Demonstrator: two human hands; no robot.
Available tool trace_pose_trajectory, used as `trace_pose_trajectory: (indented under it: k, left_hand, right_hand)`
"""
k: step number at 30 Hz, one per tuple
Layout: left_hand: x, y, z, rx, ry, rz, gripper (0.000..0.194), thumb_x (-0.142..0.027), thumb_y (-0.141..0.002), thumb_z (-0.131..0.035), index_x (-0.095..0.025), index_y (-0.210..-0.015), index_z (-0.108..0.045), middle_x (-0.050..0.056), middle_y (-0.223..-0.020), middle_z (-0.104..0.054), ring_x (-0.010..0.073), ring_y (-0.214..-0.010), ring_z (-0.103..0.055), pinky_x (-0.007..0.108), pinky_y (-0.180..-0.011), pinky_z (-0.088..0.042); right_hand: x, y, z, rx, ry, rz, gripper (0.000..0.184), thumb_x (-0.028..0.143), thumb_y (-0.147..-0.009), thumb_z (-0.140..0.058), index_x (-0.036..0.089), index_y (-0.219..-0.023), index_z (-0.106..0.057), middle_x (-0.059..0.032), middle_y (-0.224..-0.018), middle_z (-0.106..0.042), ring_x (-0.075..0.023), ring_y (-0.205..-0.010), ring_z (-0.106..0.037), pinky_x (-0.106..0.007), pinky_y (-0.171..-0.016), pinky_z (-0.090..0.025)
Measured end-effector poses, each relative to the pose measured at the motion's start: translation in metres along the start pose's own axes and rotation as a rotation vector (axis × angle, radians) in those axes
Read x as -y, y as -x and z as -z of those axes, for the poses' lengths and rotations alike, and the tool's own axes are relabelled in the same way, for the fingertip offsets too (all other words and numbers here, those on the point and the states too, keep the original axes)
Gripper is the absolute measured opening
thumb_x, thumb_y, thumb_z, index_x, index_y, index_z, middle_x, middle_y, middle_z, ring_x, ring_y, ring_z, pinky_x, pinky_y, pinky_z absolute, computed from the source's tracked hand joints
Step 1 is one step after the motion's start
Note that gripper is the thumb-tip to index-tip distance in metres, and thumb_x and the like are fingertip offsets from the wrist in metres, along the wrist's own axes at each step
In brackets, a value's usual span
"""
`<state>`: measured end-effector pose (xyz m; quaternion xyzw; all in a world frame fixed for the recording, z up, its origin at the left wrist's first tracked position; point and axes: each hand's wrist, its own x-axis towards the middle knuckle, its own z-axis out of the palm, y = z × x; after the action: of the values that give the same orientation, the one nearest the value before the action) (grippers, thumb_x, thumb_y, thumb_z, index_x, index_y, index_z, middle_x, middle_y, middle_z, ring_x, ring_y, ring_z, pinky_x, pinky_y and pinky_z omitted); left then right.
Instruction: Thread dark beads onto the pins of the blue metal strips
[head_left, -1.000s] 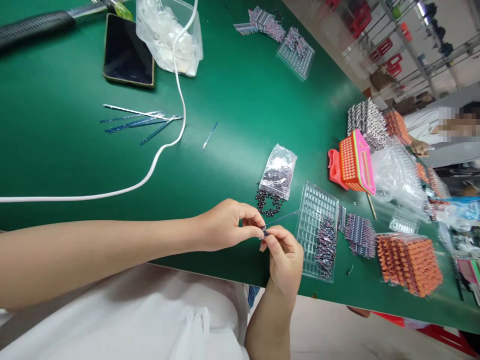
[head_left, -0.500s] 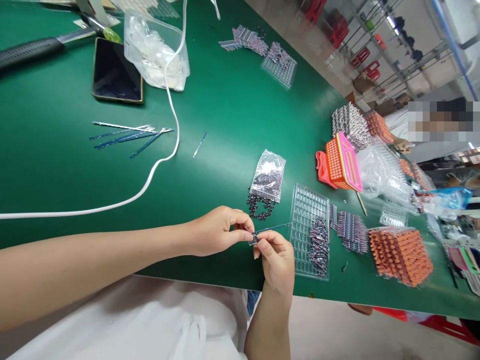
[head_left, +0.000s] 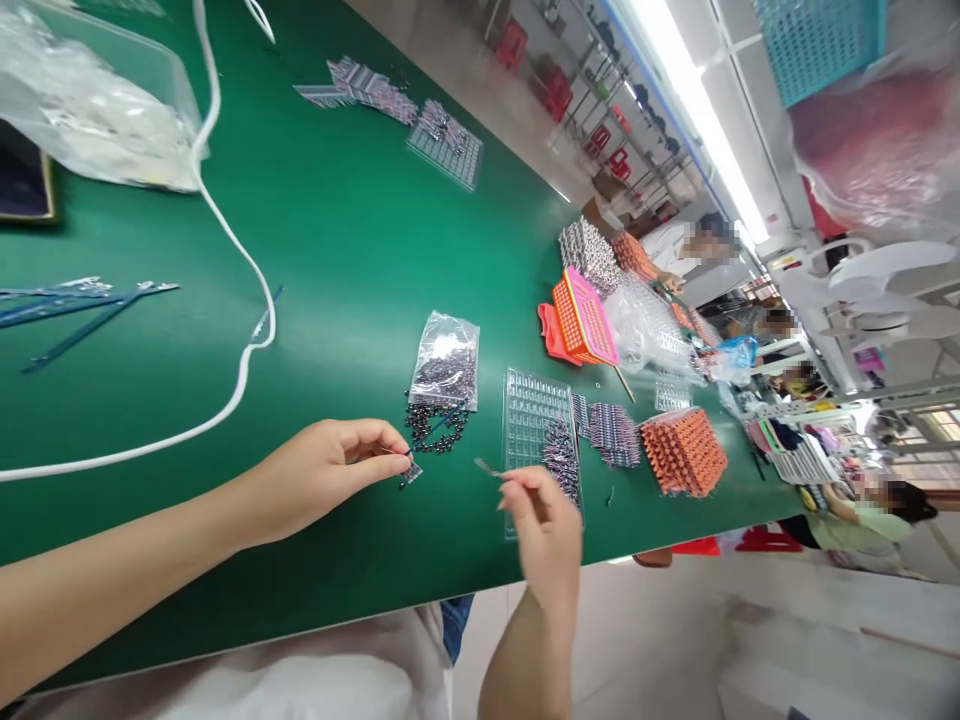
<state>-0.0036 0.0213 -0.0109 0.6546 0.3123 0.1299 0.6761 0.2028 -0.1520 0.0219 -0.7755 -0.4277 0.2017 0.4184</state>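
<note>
At the far left, a phone [head_left: 26,180] and a tub [head_left: 184,70] are sitting partly out of frame, the camera now looking further right than half a second ago. Blue strips [head_left: 97,310] are lying nearby, left of a white cord [head_left: 236,235].

The left hand [head_left: 322,485] is keeping its thumb and forefinger together, clamped on a small dark piece [head_left: 415,468] just on the near side of the loose beads [head_left: 421,420]. A bag [head_left: 447,365] is lying behind these.

The hands, meeting over the work half a second ago, are now standing well apart. The right hand [head_left: 547,530] is pinching a thin sliver [head_left: 487,467] between thumb and forefinger; motion is blurring it, so its kind is hard to tell. This probably means the two-handed stage is pausing, the left hand alone holding the piece.

A clear tray [head_left: 525,420] is lying beyond the right hand, a heap [head_left: 561,455] filling its right side; whether the hand is touching it, I cannot tell. Further right, an orange stack [head_left: 682,452] is standing.
</note>
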Motion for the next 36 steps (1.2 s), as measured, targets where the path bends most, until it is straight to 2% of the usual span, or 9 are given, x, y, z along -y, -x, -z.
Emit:
trace_pose_trajectory:
  k: [3,6,10,13,16,18,23,28,36]
  left_hand:
    - [-0.001,0.001,-0.001,0.049,0.029,0.056,0.035,-0.056,-0.084,-0.065,-0.022,-0.087,-0.07,0.004,-0.089,-0.075,0.0239,-0.089,-0.068,0.031,-0.079,-0.05]
    - [-0.001,0.0,-0.001,0.044,0.041,0.037,0.034,-0.055,-0.085,-0.065,-0.021,-0.086,-0.069,0.003,-0.087,-0.075,0.0231,-0.088,-0.068,0.03,-0.079,-0.049]
    - [-0.001,-0.003,-0.001,0.011,0.061,0.019,0.033,-0.053,-0.083,-0.067,-0.021,-0.085,-0.069,0.002,-0.084,-0.075,0.0212,-0.085,-0.068,0.028,-0.078,-0.05]
    - [-0.003,-0.004,0.0,-0.032,0.081,0.027,0.032,-0.052,-0.081,-0.068,-0.02,-0.085,-0.068,0.002,-0.084,-0.074,0.0207,-0.085,-0.068,0.028,-0.077,-0.05]
    - [-0.005,-0.004,0.001,-0.065,0.087,0.033,0.033,-0.051,-0.081,-0.067,-0.018,-0.085,-0.067,0.003,-0.083,-0.072,0.0208,-0.084,-0.067,0.03,-0.077,-0.049]
    - [-0.005,-0.004,0.001,-0.073,0.096,0.024,0.032,-0.05,-0.083,-0.066,-0.018,-0.087,-0.067,0.004,-0.085,-0.072,0.0207,-0.084,-0.066,0.031,-0.078,-0.049]
    - [-0.001,-0.005,0.001,-0.106,0.112,0.021,0.03,-0.047,-0.084,-0.066,-0.018,-0.088,-0.067,0.005,-0.088,-0.073,0.0212,-0.086,-0.067,0.032,-0.08,-0.05]
    - [-0.003,-0.006,0.001,-0.116,0.135,0.038,0.029,-0.046,-0.082,-0.067,-0.018,-0.086,-0.067,0.004,-0.086,-0.074,0.0216,-0.087,-0.068,0.033,-0.081,-0.052]
    - [-0.003,-0.004,-0.001,-0.1,0.154,0.03,0.025,-0.043,-0.082,-0.067,-0.018,-0.086,-0.067,0.004,-0.086,-0.074,0.0203,-0.085,-0.068,0.032,-0.081,-0.051]
  right_hand:
    - [-0.027,-0.035,0.043,-0.182,0.245,0.017,0.028,0.044,-0.092,-0.058,0.02,-0.099,-0.071,-0.0053,-0.091,-0.072,-0.0175,-0.081,-0.065,-0.029,-0.075,-0.05]
    - [-0.058,-0.08,0.07,-0.234,0.443,0.045,0.04,0.049,-0.09,-0.054,0.016,-0.098,-0.072,-0.0106,-0.095,-0.074,-0.0206,-0.083,-0.066,-0.033,-0.077,-0.051]
    - [-0.086,-0.117,0.082,-0.198,0.503,0.064,0.044,0.055,-0.085,-0.056,0.015,-0.089,-0.075,-0.0134,-0.092,-0.074,-0.0236,-0.083,-0.066,-0.039,-0.082,-0.05]
    - [-0.086,-0.113,0.079,-0.201,0.531,0.073,0.049,0.057,-0.084,-0.055,0.013,-0.092,-0.076,-0.0158,-0.094,-0.073,-0.0255,-0.084,-0.065,-0.043,-0.086,-0.049]
    - [-0.067,-0.082,0.066,-0.204,0.522,0.109,0.047,0.053,-0.089,-0.053,0.014,-0.104,-0.074,-0.0158,-0.105,-0.072,-0.0253,-0.092,-0.065,-0.041,-0.088,-0.049]
    - [-0.047,-0.055,0.049,-0.194,0.486,0.168,0.038,0.047,-0.093,-0.054,0.019,-0.11,-0.073,-0.0127,-0.11,-0.072,-0.0229,-0.092,-0.066,-0.036,-0.082,-0.051]
    - [-0.013,-0.006,-0.016,0.095,0.297,0.282,0.021,0.032,-0.096,-0.056,0.025,-0.108,-0.072,-0.0064,-0.1,-0.072,-0.0189,-0.087,-0.066,-0.031,-0.077,-0.052]
    - [-0.019,-0.009,-0.062,0.042,0.302,0.201,0.027,0.029,-0.098,-0.049,0.023,-0.117,-0.068,-0.0089,-0.105,-0.067,-0.0203,-0.092,-0.064,-0.034,-0.08,-0.052]
    - [-0.025,-0.014,-0.069,0.037,0.425,0.273,0.029,0.023,-0.099,-0.043,0.021,-0.115,-0.067,-0.0094,-0.103,-0.062,-0.0203,-0.096,-0.061,-0.036,-0.082,-0.05]
